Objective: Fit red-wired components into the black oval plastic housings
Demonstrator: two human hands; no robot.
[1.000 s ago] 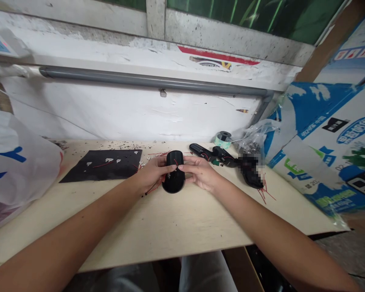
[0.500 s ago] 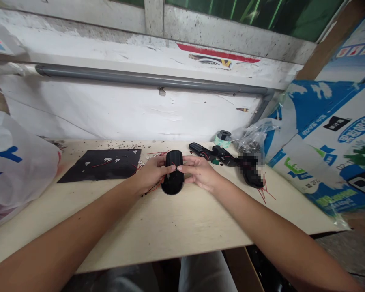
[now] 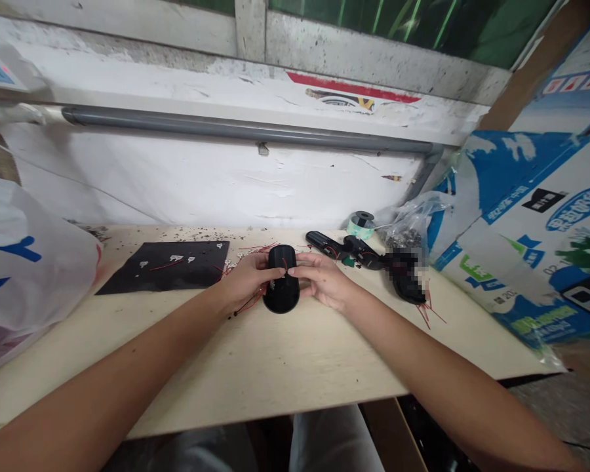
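One black plastic housing [image 3: 281, 295] between hands; left hand [image 3: 246, 282], right hand [image 3: 322, 282] half-closed, fingers gripping its sides. Three black pieces [image 3: 358, 254] beyond right hand.

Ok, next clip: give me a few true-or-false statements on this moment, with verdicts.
1. Both the left hand and the right hand touch a black oval plastic casing. True.
2. The casing sits on top of a black mat. False: the mat lies to the left of the casing, apart from it.
3. A thin red wire trails out from under the left hand. True.
4. The right hand is holding a roll of tape. False: the roll stands farther along the table, near the wall, and no hand touches it.
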